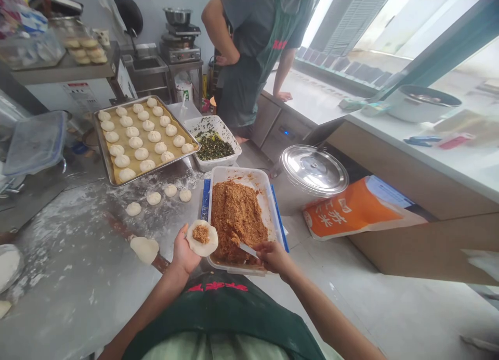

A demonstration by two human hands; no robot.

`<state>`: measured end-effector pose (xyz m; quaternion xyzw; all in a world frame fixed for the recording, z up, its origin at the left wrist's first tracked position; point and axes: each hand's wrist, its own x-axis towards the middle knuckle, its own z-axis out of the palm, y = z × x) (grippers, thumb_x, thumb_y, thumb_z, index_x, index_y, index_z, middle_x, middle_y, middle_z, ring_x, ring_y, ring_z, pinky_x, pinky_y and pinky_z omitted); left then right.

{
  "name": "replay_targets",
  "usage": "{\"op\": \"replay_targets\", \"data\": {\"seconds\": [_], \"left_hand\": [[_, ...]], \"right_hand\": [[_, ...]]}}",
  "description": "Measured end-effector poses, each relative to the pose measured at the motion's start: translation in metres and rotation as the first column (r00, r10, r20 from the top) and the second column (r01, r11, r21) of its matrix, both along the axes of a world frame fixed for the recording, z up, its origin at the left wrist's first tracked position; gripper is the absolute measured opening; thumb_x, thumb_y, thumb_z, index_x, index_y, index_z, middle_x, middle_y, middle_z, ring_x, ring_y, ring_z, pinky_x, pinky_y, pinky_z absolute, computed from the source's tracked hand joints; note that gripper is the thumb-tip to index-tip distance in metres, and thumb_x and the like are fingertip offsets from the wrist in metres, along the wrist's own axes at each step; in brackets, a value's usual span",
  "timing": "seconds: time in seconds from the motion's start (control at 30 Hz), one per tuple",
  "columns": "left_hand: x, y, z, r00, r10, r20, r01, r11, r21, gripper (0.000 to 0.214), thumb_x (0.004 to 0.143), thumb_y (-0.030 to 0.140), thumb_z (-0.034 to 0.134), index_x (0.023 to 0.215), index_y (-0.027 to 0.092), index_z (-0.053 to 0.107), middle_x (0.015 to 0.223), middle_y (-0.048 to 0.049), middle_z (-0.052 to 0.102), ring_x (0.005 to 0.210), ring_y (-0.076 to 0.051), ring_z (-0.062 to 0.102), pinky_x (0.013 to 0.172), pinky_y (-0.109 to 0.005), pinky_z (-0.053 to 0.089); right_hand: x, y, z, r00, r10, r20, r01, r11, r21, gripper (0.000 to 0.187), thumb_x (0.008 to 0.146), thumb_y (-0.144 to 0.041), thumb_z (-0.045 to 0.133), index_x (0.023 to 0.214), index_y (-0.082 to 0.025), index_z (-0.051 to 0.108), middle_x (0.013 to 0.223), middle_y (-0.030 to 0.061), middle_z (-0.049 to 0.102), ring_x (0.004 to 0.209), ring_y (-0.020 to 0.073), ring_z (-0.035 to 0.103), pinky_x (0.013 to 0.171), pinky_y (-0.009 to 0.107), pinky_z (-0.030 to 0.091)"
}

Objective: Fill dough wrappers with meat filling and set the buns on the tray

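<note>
My left hand (185,251) is palm up under a round dough wrapper (202,244), with a small mound of brown minced filling (201,234) in its middle. My right hand (275,258) grips a narrow spatula (248,251), whose tip rests in the brown filling (237,219). That filling fills most of a clear plastic box (241,174) with blue clips. Just left of my left hand lies a flattened dough piece (145,249). Several small dough balls (154,197) sit on the floured steel table (78,256).
A metal tray of filled buns (102,141) and a white tub of chopped greens (212,119) stand on the table. A pot lid (314,170) and an orange bag (351,209) are to the right. A co-worker (253,53) stands beyond, one hand on a counter (304,97).
</note>
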<state>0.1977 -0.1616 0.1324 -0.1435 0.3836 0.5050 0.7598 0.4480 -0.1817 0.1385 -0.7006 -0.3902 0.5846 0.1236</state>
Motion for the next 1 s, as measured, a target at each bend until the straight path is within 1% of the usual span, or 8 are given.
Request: {"op": "replay_targets", "data": {"seconds": [0.2,0.33,0.43,0.57,0.73,0.8,0.9,1.0], "left_hand": [[0.001,0.0,0.004,1.0,-0.031,-0.004,0.031,1.0,0.002,0.03,0.076,0.036,0.05,0.087,0.01,0.062,0.084,-0.012,0.068,0.086,-0.026,0.062,0.086,-0.045,0.042],[0.004,0.001,0.009,0.998,-0.057,0.017,0.056,0.998,0.029,0.032,0.076,0.037,0.049,0.087,0.01,0.062,0.083,-0.0124,0.068,0.087,-0.027,0.061,0.086,-0.045,0.042],[0.009,0.004,0.013,0.997,-0.071,0.034,0.069,0.996,0.048,0.034,0.075,0.038,0.049,0.088,0.009,0.061,0.082,-0.012,0.067,0.089,-0.027,0.061,0.086,-0.044,0.042],[0.019,0.01,0.018,0.997,-0.071,0.035,0.07,0.997,0.038,0.034,0.075,0.038,0.049,0.089,0.01,0.061,0.077,-0.0096,0.067,0.087,-0.026,0.061,0.086,-0.044,0.041],[0.035,0.019,0.029,0.989,-0.119,0.085,0.11,0.988,0.105,0.038,0.076,0.041,0.045,0.09,0.01,0.061,0.079,-0.0109,0.067,0.086,-0.027,0.061,0.085,-0.044,0.04],[0.043,0.021,0.036,0.984,-0.14,0.107,0.124,0.982,0.146,0.039,0.076,0.043,0.044,0.09,0.01,0.061,0.082,-0.0124,0.067,0.086,-0.027,0.06,0.085,-0.044,0.04],[0.051,0.024,0.049,0.981,-0.153,0.121,0.131,0.977,0.171,0.04,0.076,0.044,0.043,0.089,0.011,0.061,0.084,-0.013,0.066,0.086,-0.027,0.06,0.083,-0.044,0.04],[0.052,0.025,0.056,0.981,-0.166,0.103,0.149,0.977,0.153,0.041,0.076,0.045,0.042,0.085,0.01,0.061,0.083,-0.0143,0.066,0.085,-0.028,0.06,0.081,-0.044,0.042]], "right_hand": [[-0.012,0.011,-0.006,0.999,0.023,0.045,-0.03,0.987,0.156,0.014,0.066,-0.011,0.044,0.075,-0.016,0.054,0.046,-0.0031,0.054,0.038,0.0085,0.044,0.038,0.019,0.031],[-0.009,0.005,-0.003,0.999,0.047,0.015,-0.049,0.975,0.216,0.015,0.07,-0.021,0.045,0.08,-0.016,0.053,0.049,-0.0027,0.056,0.037,0.0083,0.043,0.038,0.02,0.03],[-0.006,0.0,0.003,0.998,0.067,-0.021,-0.056,0.94,0.336,0.025,0.074,-0.033,0.043,0.088,-0.015,0.053,0.054,-0.0008,0.059,0.039,0.0102,0.046,0.039,0.022,0.033],[-0.009,-0.006,0.021,0.987,0.109,0.121,-0.158,0.828,0.538,0.031,0.08,-0.037,0.039,0.096,-0.015,0.054,0.065,0.0025,0.063,0.05,0.0144,0.054,0.046,0.025,0.041],[-0.024,-0.011,0.038,0.937,0.095,0.337,-0.32,0.622,0.715,0.033,0.085,-0.027,0.035,0.111,-0.019,0.054,0.09,0.0068,0.063,0.078,0.0179,0.059,0.068,0.029,0.046],[-0.031,-0.014,0.039,0.907,0.101,0.408,-0.396,0.534,0.747,0.035,0.085,-0.019,0.034,0.114,-0.022,0.053,0.099,0.007,0.059,0.088,0.0178,0.056,0.076,0.03,0.045],[-0.036,-0.019,0.038,0.844,0.12,0.522,-0.52,0.42,0.744,0.043,0.082,-0.011,0.034,0.118,-0.025,0.052,0.1,0.0064,0.056,0.091,0.0172,0.053,0.078,0.03,0.044],[-0.034,-0.024,0.039,0.793,0.122,0.597,-0.598,0.341,0.725,0.049,0.078,-0.006,0.033,0.121,-0.024,0.05,0.098,0.0073,0.056,0.089,0.017,0.052,0.077,0.03,0.044]]}}
